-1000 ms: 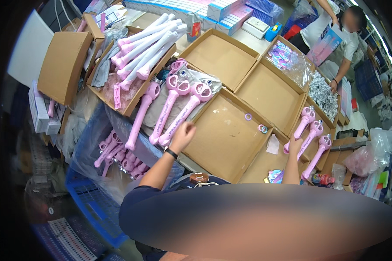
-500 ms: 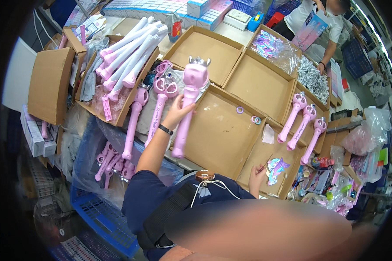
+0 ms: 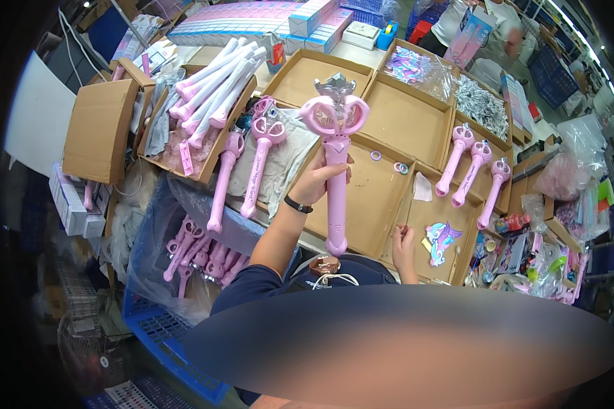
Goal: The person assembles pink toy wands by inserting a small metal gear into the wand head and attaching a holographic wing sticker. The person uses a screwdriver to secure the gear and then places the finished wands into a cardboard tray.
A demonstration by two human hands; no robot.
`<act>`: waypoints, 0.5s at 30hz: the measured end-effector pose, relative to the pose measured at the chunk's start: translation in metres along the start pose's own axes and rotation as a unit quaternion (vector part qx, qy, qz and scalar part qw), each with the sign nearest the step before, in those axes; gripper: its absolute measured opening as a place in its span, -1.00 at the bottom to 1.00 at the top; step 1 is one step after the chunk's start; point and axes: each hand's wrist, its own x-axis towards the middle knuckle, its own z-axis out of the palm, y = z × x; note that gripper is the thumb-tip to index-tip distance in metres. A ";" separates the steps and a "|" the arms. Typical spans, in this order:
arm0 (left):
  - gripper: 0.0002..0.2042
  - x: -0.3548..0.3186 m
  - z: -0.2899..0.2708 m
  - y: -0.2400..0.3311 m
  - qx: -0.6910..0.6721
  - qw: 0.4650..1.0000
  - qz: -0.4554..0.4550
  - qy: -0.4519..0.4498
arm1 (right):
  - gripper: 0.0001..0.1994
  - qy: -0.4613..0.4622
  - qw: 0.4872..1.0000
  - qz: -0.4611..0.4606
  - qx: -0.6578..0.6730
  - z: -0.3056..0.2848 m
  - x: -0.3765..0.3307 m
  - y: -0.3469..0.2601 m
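At cardboard trays point(image 3: 375, 198), the left hand's point(image 3: 317, 180) grip encloses 1 pink wand point(image 3: 336, 204); I cannot tell the right hand's point(image 3: 404, 248).

Wands point(image 3: 179, 256) fill the crate point(image 3: 162, 339) left of trays point(image 3: 361, 204).

1. Wand point(image 3: 338, 198) in your left hand point(image 3: 315, 183): smooth pink plastic, with a soft gloss along the handle. The crown point(image 3: 335, 84) above your grip has a shiny, silver, metal-like finish.
2. Tray point(image 3: 361, 211) behind and right of your grip: matt brown cardboard, scuffed on its base.
3. Cloth point(image 3: 290, 151) left of your grip: grey, matt, creased fabric.
4. Crate point(image 3: 158, 332) below and left of your grip: blue plastic; its liner point(image 3: 138, 249) is wrinkled, translucent film.
5. Cutout point(image 3: 444, 242) right of your grip: glossy, iridescent; you cannot confirm its base material.
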 end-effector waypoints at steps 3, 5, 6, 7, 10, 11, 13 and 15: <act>-0.61 -0.011 0.022 0.000 -0.012 1.000 0.007 0.018 | -0.71 -0.029 1.000 -0.009 -0.001 -0.007 -0.014 0.007; -0.55 -0.018 0.034 0.001 -0.003 1.000 0.007 0.018 | -0.72 -0.053 0.999 -0.002 0.013 -0.012 -0.018 0.008; -0.52 -0.023 0.039 0.001 0.002 1.000 0.001 0.029 | -0.73 -0.069 0.997 0.010 0.026 -0.015 -0.020 0.006; -0.53 -0.027 0.043 0.001 0.012 1.000 0.015 0.017 | -0.74 -0.091 0.994 0.042 0.040 -0.016 -0.021 0.003; -0.53 -0.035 0.056 0.001 0.003 0.999 0.039 0.005 | -0.81 -0.152 0.966 0.027 0.206 -0.016 -0.024 -0.015; -0.51 -0.035 0.060 0.002 -0.025 0.999 0.045 -0.007 | -0.77 -0.179 0.943 -0.017 0.279 -0.012 -0.025 -0.023; -0.41 -0.032 0.068 0.004 -0.040 0.995 0.084 -0.022 | -0.69 -0.213 0.885 -0.068 0.409 -0.003 -0.027 -0.040; -0.28 -0.027 0.077 0.005 -0.002 0.988 0.153 -0.032 | -0.67 -0.239 0.921 -0.127 0.281 0.000 -0.031 -0.053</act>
